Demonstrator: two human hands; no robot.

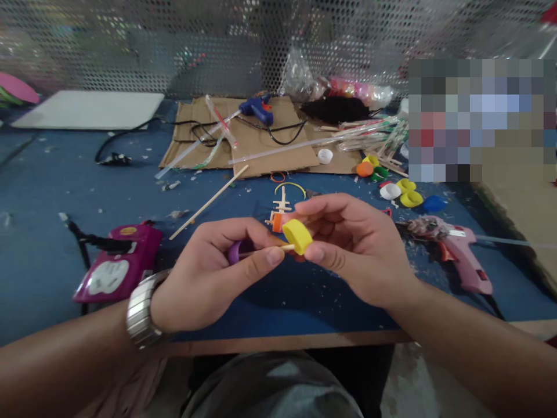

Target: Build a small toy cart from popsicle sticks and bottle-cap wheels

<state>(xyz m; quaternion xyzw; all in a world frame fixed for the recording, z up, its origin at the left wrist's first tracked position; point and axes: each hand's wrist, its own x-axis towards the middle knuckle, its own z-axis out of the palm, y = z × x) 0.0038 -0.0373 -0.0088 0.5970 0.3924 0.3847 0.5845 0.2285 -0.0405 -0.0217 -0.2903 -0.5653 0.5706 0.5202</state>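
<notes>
My left hand (217, 273) is closed on a thin wooden stick (288, 248), pinched between thumb and fingers. A purple bottle cap (235, 252) shows at the stick's other end, partly hidden by that hand. My right hand (352, 249) pinches a yellow bottle cap (298, 236) at its rim, and the stick's tip meets the cap. Just beyond the fingers lies a small frame of wooden sticks (282, 203) with an orange cap (277, 222); whether my fingers touch it I cannot tell.
A pink glue gun (467, 249) lies right, a magenta box (122, 267) with a black cord left. Loose caps (411, 199) are scattered at right. Behind are cardboard (278, 157), a blue glue gun (259, 109), bundled sticks (369, 136) and a single stick (209, 202).
</notes>
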